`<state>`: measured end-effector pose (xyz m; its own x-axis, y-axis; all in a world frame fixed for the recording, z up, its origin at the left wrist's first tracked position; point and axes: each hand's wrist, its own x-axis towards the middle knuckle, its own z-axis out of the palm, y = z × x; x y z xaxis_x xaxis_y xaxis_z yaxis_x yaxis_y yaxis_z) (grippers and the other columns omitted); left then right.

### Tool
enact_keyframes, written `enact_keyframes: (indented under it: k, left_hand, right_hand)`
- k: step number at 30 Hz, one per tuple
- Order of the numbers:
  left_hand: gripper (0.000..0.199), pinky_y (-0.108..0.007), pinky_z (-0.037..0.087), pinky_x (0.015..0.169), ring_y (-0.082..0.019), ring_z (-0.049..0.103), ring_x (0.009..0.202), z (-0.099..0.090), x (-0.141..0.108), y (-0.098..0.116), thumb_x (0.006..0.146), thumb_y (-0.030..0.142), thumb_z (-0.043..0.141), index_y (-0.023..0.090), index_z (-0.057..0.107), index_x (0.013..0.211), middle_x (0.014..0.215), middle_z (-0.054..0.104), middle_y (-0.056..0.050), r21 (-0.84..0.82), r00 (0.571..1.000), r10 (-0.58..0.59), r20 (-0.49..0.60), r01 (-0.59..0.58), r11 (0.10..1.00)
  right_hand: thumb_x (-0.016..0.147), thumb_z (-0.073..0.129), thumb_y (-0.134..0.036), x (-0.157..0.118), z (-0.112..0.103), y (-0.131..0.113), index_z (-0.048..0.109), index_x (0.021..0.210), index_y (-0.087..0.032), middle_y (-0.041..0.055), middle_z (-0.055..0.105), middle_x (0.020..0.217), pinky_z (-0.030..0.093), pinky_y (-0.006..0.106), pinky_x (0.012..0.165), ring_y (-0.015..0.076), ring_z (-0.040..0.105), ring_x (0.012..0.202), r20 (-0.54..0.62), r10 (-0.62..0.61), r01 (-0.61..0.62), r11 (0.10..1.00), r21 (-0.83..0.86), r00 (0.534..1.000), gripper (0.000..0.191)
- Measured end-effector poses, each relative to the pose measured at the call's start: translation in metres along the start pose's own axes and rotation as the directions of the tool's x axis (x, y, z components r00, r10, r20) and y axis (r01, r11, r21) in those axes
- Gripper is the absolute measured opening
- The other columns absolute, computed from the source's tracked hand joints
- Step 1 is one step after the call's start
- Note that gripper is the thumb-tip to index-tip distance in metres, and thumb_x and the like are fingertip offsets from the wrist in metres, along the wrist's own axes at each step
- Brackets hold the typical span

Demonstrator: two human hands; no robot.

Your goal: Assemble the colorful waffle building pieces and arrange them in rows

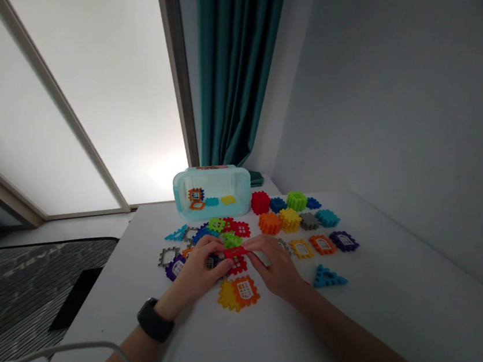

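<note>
Between my two hands a red toothed building tile (pixel 235 252) is held nearly edge-on above the table. My left hand (pixel 203 265), with a dark watch on its wrist, pinches its left end. At the opposite end, the fingers of my right hand (pixel 276 264) are closed on it. Just behind it lies a lime green tile (pixel 231 239), and under it another red tile (pixel 237 265) shows in part. Nearer to me, a yellow tile (pixel 227 296) and an orange window tile (pixel 246 291) lie side by side, edges touching. My left fingers cover some of the pieces below.
A translucent light-blue bin (pixel 215 210) lies on its side at the back, with several tiles showing in it. Stacks of tiles, such as the red stack (pixel 260 202), stand at the back right. A blue triangular piece (pixel 329 276) lies right of my right hand. A cable (pixel 90 344) crosses the lower left.
</note>
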<state>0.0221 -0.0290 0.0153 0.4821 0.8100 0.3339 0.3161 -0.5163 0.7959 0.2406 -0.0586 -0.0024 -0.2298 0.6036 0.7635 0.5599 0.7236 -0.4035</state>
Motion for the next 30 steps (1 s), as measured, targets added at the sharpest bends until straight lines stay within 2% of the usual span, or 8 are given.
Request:
enact_keyframes:
  k: [5,9,15,18,21,24,30]
  left_hand:
    - [0.024,-0.038,0.048,0.092,-0.024,0.060,0.100,0.000,-0.001,-0.001,0.086,0.041,0.065,0.018,0.064,0.093,0.106,0.060,-0.008,0.018,1.000,0.007,-0.009,-0.007,1.000]
    - [0.025,-0.037,0.049,0.089,-0.024,0.060,0.098,0.000,-0.002,0.000,0.086,0.041,0.066,0.019,0.062,0.098,0.105,0.061,-0.008,0.064,1.000,-0.003,-0.024,0.004,0.998]
    - [0.027,-0.037,0.050,0.090,-0.023,0.060,0.099,-0.001,-0.003,-0.002,0.088,0.042,0.066,0.021,0.060,0.104,0.107,0.060,-0.007,0.043,1.000,-0.005,-0.009,0.005,0.999]
    - [0.029,-0.038,0.050,0.094,-0.023,0.059,0.104,-0.001,-0.003,-0.004,0.088,0.041,0.066,0.021,0.059,0.108,0.113,0.057,-0.008,0.032,1.000,0.015,-0.012,-0.014,0.999]
    - [0.034,-0.043,0.048,0.101,-0.026,0.054,0.116,-0.001,-0.004,-0.009,0.087,0.041,0.070,0.023,0.059,0.114,0.122,0.052,-0.010,0.101,0.997,0.051,-0.053,-0.045,0.994]
    - [0.041,-0.048,0.046,0.105,-0.030,0.048,0.126,0.001,-0.006,-0.015,0.085,0.041,0.073,0.025,0.059,0.120,0.131,0.046,-0.011,0.218,0.990,0.102,-0.094,-0.080,0.973]
    - [0.044,-0.050,0.045,0.107,-0.032,0.046,0.128,0.005,-0.009,-0.023,0.086,0.043,0.072,0.029,0.057,0.125,0.134,0.044,-0.011,0.350,0.973,0.207,-0.104,-0.159,0.923]
  right_hand:
    - [0.097,0.055,-0.013,0.003,-0.004,-0.001,0.062,0.102,-0.024,0.0062,0.073,0.101,0.053,0.041,0.086,0.0203,0.067,0.094,0.029,-0.120,0.122,0.990,-0.068,0.992,0.014]
    - [0.097,0.056,-0.012,0.004,-0.006,-0.002,0.063,0.102,-0.025,0.0057,0.073,0.101,0.053,0.041,0.087,0.0197,0.066,0.092,0.054,-0.162,0.166,0.982,-0.091,0.985,0.015]
    - [0.097,0.054,-0.012,0.002,-0.004,0.000,0.063,0.103,-0.025,0.0058,0.072,0.103,0.053,0.041,0.092,0.0195,0.066,0.097,0.075,-0.143,0.148,0.987,-0.061,0.987,0.016]
    - [0.096,0.055,-0.014,0.001,-0.003,-0.001,0.063,0.101,-0.025,0.0066,0.070,0.105,0.053,0.041,0.092,0.0205,0.065,0.100,0.087,-0.097,0.104,0.992,-0.078,0.991,0.014]
    - [0.094,0.059,-0.019,0.001,-0.003,-0.003,0.062,0.104,-0.024,0.0101,0.067,0.116,0.053,0.044,0.096,0.0238,0.063,0.110,0.119,-0.022,0.034,0.995,-0.099,0.993,0.011]
    - [0.092,0.062,-0.023,0.001,-0.003,-0.002,0.061,0.109,-0.024,0.0119,0.063,0.126,0.050,0.047,0.102,0.0262,0.059,0.119,0.150,0.019,-0.004,0.995,-0.101,0.988,0.018]
    - [0.091,0.063,-0.024,0.000,-0.003,0.002,0.059,0.117,-0.025,0.0122,0.061,0.130,0.049,0.049,0.104,0.0271,0.058,0.122,0.228,0.010,0.017,0.993,-0.115,0.974,0.026]
